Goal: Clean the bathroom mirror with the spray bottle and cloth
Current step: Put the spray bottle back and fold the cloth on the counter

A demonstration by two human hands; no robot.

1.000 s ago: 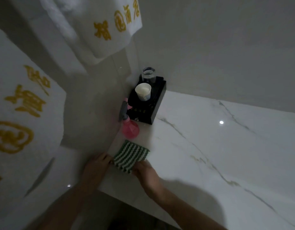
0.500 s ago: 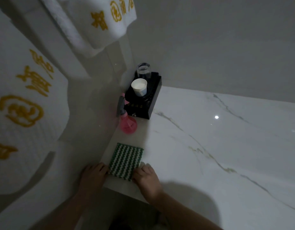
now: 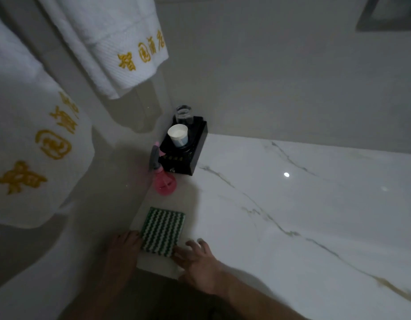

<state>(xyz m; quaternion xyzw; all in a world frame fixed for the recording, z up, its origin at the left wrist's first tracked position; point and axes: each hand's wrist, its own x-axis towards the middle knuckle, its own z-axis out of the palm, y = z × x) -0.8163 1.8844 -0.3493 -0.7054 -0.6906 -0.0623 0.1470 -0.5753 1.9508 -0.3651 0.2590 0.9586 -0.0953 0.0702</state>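
Since the earlier frame, I am seeing the right hand (image 3: 197, 262) lifting off the cloth (image 3: 163, 229): its fingers, which were lying on the near right corner, are now spreading loose just to the right of that corner, gripping nothing. Whether the thumb is still touching the cloth edge I cannot tell. The left hand (image 3: 123, 248) is staying at the near left edge of the cloth, fingers fairly straight and resting against the edge, holding nothing that I can make out. The cloth itself is lying in the same spot.

I am reading the cloth as a folded green-and-white zigzag rectangle lying flat on the white marble bench (image 3: 292, 215), between the two hands and extending away from them, close to the bench's left edge.

Beyond the cloth, farther from both hands, the pink spray bottle (image 3: 164, 181) is standing upright on the bench, its grey trigger head sitting on the left-hand side. Just behind the bottle, a black tray (image 3: 193, 155) is sitting in the corner against the wall; it is carrying a white paper cup (image 3: 178, 135) and, behind that, a clear glass (image 3: 183, 114).

Above and to the left of the left hand, two white towels (image 3: 121, 42) with gold embroidered characters are hanging. Lighting is dim, so fine finger detail is blurring.
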